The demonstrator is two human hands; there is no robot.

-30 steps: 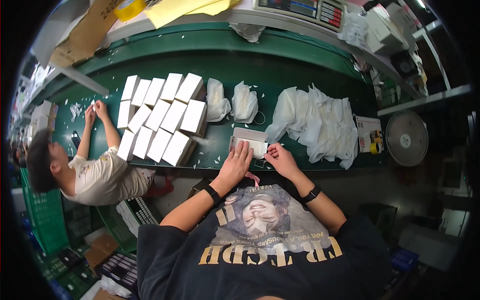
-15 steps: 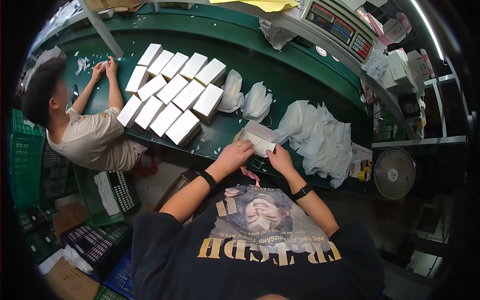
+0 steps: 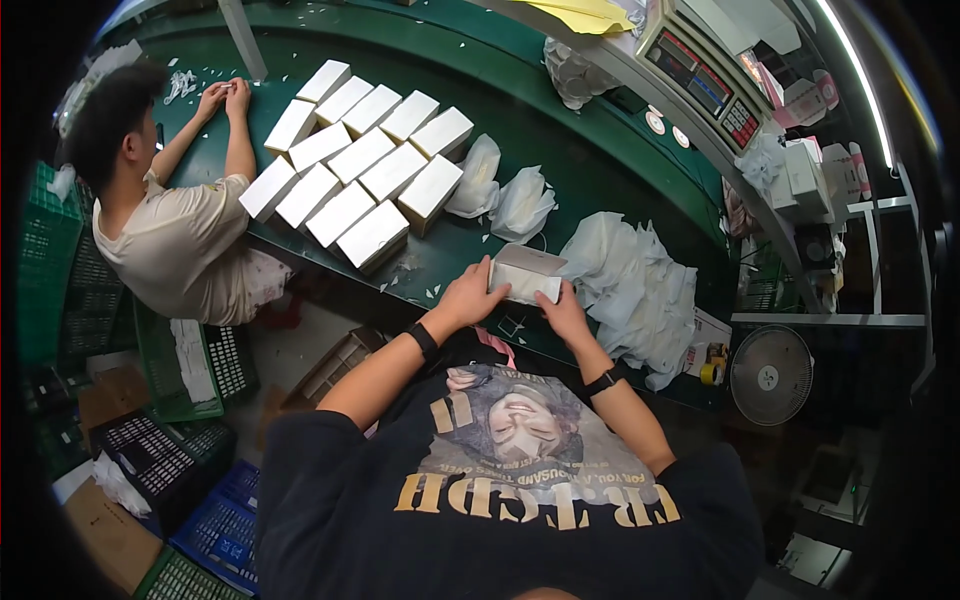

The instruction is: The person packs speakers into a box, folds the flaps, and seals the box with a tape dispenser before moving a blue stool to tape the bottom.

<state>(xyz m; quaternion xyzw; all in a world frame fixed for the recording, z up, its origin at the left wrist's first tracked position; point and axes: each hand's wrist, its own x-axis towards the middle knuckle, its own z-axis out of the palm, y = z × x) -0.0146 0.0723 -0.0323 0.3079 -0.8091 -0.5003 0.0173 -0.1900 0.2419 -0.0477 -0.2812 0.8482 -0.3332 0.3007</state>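
Observation:
Between my hands is a small white cardboard box [image 3: 527, 282] with its lid flap raised at the back, held just above the near edge of the green workbench [image 3: 400, 285]. My left hand [image 3: 472, 296] grips its left side, the thumb over the front corner. At the front right corner my right hand [image 3: 564, 313] holds it. The inside of the box looks white; its contents I cannot make out. Left of it, several closed white boxes [image 3: 362, 158] stand in slanting rows. To the right lies a heap of white plastic bags [image 3: 640, 290], and two bagged bundles [image 3: 522, 203] sit behind.
A co-worker [image 3: 175, 235] leans on the bench at the left, hands together over it. A scale [image 3: 695, 75] stands on the shelf above. Yellow tape [image 3: 711, 374] and a fan [image 3: 771, 375] are at the right. Crates [image 3: 215, 530] stack at the lower left. White scraps dot the bench.
My left hand has moved from the top of the open box to its left side, and both hands now hold it by the sides. The whole view has shifted slightly.

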